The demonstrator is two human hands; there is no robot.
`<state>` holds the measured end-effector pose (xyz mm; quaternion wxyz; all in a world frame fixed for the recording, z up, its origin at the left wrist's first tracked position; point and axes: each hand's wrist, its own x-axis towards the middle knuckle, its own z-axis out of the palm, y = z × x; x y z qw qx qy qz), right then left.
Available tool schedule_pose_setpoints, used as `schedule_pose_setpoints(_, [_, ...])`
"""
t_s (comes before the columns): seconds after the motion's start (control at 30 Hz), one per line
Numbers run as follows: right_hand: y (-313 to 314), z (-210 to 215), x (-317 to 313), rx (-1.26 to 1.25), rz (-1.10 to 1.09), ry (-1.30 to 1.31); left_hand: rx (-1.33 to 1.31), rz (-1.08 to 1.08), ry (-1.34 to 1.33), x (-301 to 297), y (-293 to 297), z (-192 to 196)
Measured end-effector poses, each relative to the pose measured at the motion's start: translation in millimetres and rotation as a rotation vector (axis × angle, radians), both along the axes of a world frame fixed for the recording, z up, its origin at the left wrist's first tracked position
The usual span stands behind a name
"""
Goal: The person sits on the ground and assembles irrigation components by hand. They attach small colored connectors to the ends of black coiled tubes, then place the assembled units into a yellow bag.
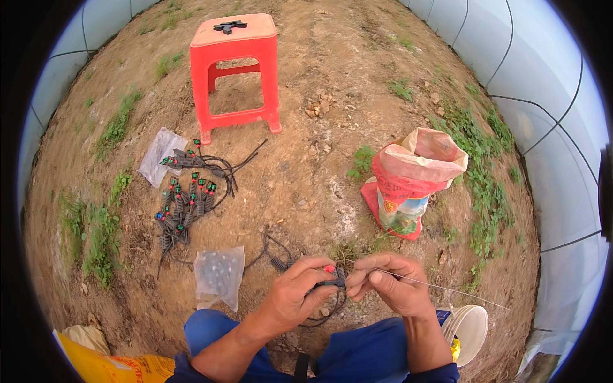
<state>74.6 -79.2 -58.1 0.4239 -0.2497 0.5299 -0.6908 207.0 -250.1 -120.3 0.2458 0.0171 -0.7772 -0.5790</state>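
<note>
Over my lap, my left hand [297,290] pinches a black tube fitting [340,278] with a red piece at its top, likely part of a small sprinkler. Thin black tubing loops below it. Close against the fitting's right side, my right hand [396,281] is closed with thumb and fingers on a thin wire [460,292], whose long end sticks out to the right. My fingers hide the wire's other end. Beyond my left hand, black tubing with a ribbed weight [278,263] lies on the soil.
Black sprinkler assemblies [185,207] with green and red tips lie left, beside a clear bag [161,156]. A bag of small parts [219,276] lies nearer. A red stool [235,76] holds a black object [230,27]. Right stand an open sack [415,182] and white bucket [474,332].
</note>
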Motion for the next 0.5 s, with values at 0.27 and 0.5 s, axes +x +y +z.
schedule_pose_setpoints(0.27, [-9.4, -3.3, -5.1, 0.129, -0.013, 0.446, -0.116, 0.009, 0.013, 0.3, -5.6, -2.5])
schedule_pose_setpoints(0.5, [-12.1, -14.5, -6.1, 0.078, -0.150, 0.750, -0.109, -0.026, 0.028, -6.7, 2.2, -4.2])
